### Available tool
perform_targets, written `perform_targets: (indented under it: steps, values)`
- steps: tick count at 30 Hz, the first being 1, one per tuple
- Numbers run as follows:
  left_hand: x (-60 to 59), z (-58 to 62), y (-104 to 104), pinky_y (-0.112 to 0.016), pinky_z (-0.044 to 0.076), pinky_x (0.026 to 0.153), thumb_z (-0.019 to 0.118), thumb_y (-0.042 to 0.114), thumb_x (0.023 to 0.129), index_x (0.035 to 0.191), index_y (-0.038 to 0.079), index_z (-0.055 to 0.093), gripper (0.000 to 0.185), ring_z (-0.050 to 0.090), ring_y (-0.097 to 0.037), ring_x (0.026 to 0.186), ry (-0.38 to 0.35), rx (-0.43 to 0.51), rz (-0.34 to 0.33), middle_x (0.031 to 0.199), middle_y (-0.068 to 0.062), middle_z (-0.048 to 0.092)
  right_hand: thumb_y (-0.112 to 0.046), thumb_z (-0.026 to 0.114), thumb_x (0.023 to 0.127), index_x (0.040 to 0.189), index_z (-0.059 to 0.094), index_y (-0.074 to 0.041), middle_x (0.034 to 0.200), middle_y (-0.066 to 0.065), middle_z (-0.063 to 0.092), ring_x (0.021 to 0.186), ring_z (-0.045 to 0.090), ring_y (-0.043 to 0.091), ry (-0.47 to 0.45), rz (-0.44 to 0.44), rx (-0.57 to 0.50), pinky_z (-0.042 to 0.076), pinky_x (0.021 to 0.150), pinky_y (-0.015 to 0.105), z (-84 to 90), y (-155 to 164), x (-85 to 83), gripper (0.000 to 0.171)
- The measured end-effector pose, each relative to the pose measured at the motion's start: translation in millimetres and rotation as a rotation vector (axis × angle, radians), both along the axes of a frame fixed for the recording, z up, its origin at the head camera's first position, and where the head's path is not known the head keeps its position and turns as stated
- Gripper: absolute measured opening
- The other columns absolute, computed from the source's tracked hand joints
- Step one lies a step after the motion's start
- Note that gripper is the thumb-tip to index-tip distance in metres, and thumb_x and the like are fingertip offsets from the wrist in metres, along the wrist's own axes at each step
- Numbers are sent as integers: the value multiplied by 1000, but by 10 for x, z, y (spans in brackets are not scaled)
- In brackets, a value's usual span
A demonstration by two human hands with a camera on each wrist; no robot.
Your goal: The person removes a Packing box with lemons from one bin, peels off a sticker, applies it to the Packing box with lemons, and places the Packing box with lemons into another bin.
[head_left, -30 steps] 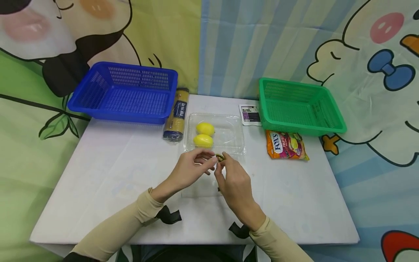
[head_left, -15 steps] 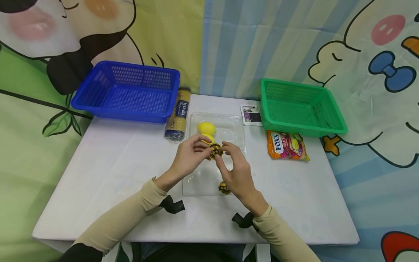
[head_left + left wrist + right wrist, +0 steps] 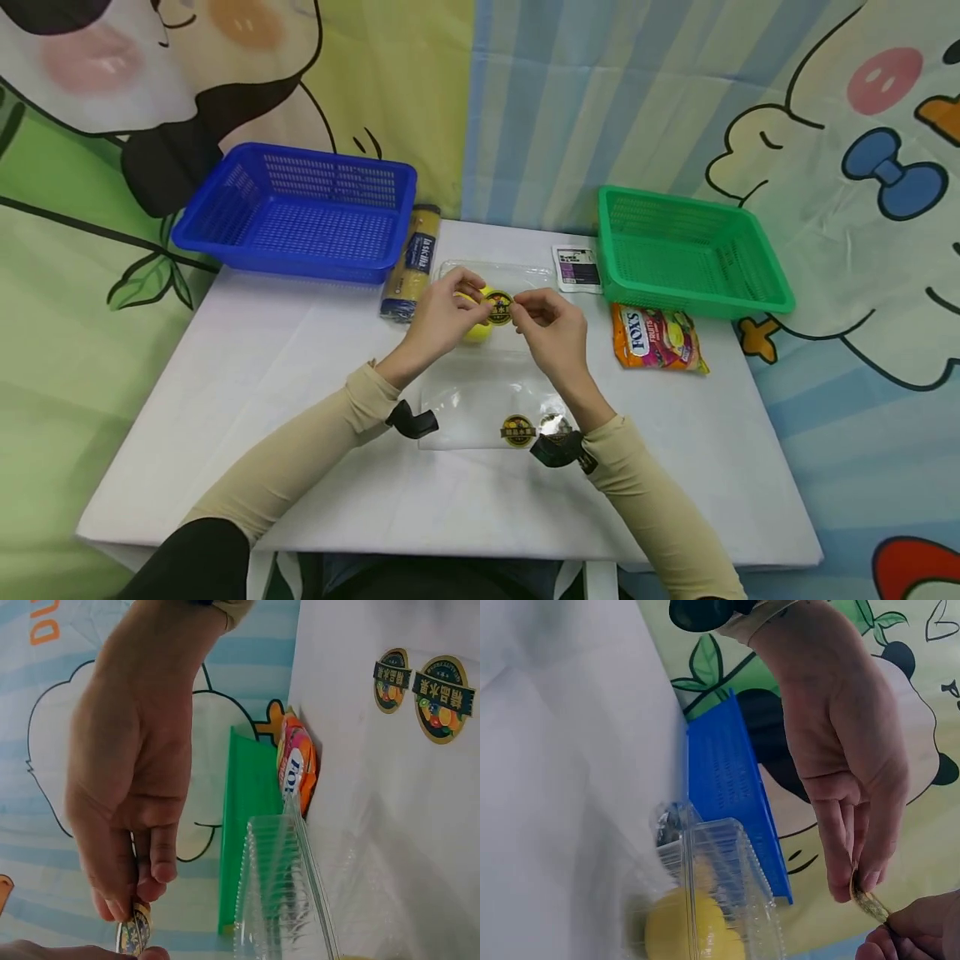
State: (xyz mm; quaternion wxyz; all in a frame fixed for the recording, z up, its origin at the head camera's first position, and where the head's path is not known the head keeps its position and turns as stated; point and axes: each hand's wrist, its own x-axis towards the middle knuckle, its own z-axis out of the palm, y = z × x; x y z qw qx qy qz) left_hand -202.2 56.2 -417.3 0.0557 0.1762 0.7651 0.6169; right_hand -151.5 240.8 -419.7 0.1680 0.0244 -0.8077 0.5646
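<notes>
A round black-and-gold fruit sticker (image 3: 498, 307) is pinched between the fingertips of both hands, above a clear plastic clamshell box (image 3: 527, 274). My left hand (image 3: 441, 312) grips its left edge; my right hand (image 3: 557, 330) has the right edge. In the left wrist view the right hand (image 3: 135, 742) looms large around the sticker (image 3: 133, 930). The right wrist view shows the left hand (image 3: 855, 742) on the tilted sticker (image 3: 868, 904). Yellow lemons (image 3: 477, 332) in the box are partly hidden by the left hand. The flat lid (image 3: 465, 404) bears another sticker (image 3: 517, 431).
Behind the box on the left stands a blue basket (image 3: 300, 267), with a spaghetti packet (image 3: 408, 275) beside it. To the right are a green basket (image 3: 697, 302), a Fox's candy bag (image 3: 658, 337) and a small white sachet (image 3: 577, 268). A printed curtain hangs behind the table.
Both hands have moved forward over the box, carrying the sticker. The sticker has turned to face the head camera, and the right fingers have closed on its edge. Another sticker on the lid has come into view.
</notes>
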Motion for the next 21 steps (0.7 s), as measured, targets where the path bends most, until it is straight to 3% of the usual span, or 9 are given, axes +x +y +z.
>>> perform_targets:
  steps: [4,7,14,21]
  values:
    - [-103,-45,57,-43,65,69,74,0,92,115,-2,62,26,75,-36,78,-8,80,57,100,-18,69,-9,75,96,103,76,-1,90,19,75,72,70,23,0,-37,-15,58,64,21,-31,-23,-105,11]
    - [-216,-55,98,-49,65,72,74,-1,92,114,0,61,25,74,-41,83,-26,69,84,99,-20,73,-9,75,95,102,75,-1,89,18,75,69,68,14,-31,-70,7,58,62,22,-56,6,-212,10]
    - [-489,-122,235,-34,62,66,73,4,93,114,7,63,23,75,-25,74,13,-198,95,94,-12,77,-11,76,92,98,78,-5,88,14,78,74,71,18,-130,-112,188,53,63,21,-138,137,-465,9]
    - [-548,-231,286,-30,55,65,76,6,92,114,6,63,26,70,-24,78,80,-327,81,93,-10,74,-11,74,91,97,78,-7,86,12,78,78,74,23,-181,-101,335,56,65,28,-240,154,-547,8]
